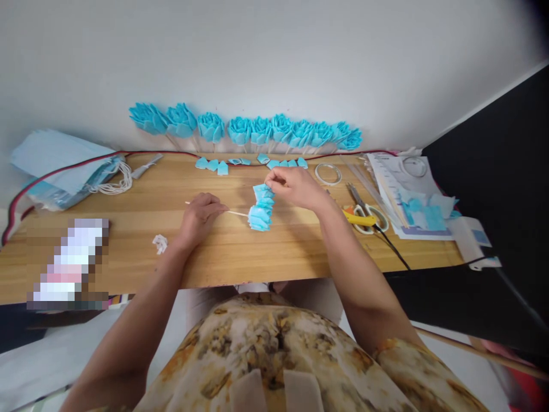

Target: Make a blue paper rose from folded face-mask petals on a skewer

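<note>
My left hand (201, 216) is closed on a thin wooden stick (237, 213) lying over the wooden table (141, 252). A half-built blue paper flower (259, 217) sits on the stick's right end. My right hand (295, 186) pinches a blue folded petal (263, 193) at the top of that flower. Several loose blue petals (223, 167) lie behind the hands. A row of finished blue paper flowers (244, 130) leans against the white wall.
Yellow-handled scissors (363, 218) and a roll of clear tape (328, 173) lie right of my right hand, with papers and blue scraps (418, 212) beyond. A stack of blue masks with white loops (64, 169) is at far left; a white scrap (160, 243) sits near my left wrist.
</note>
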Action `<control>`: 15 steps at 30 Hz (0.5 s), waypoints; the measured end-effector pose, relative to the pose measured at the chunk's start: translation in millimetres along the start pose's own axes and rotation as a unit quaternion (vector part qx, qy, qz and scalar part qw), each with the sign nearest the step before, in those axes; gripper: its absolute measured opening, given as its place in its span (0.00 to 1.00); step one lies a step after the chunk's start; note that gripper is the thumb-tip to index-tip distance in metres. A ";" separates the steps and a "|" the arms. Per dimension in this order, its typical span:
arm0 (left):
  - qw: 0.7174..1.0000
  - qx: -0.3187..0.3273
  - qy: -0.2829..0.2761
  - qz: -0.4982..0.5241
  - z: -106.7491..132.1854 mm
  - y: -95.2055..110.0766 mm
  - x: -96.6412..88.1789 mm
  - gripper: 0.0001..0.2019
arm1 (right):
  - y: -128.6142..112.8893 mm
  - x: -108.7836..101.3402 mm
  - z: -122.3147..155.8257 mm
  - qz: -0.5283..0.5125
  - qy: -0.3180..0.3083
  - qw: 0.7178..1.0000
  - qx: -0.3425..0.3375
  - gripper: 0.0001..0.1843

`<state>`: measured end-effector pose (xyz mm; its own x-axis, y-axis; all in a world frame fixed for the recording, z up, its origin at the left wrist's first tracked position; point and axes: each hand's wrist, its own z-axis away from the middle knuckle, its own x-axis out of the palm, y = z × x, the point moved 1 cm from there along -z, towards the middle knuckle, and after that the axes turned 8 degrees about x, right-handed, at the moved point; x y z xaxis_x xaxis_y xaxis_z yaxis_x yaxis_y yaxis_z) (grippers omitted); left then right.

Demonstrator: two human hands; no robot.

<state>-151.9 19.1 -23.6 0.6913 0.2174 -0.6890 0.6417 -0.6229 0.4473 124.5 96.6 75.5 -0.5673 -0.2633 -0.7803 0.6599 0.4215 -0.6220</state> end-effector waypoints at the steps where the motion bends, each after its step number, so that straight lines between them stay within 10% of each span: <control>1: 1.000 0.006 0.005 -0.004 -0.1 0.4 0.0 0.16 | -2.2 -0.3 0.8 -0.003 0.003 1.000 -0.003 0.10; 15: 1.000 0.006 -0.013 -0.005 -0.1 -1.0 1.1 0.17 | -8.3 1.1 11.2 -0.036 0.009 0.999 -0.016 0.08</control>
<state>-151.7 20.0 -24.7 0.6757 0.2054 -0.7079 0.6454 -0.6289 0.4335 123.9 83.1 79.0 -0.6219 -0.2776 -0.7322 0.6012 0.4300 -0.6736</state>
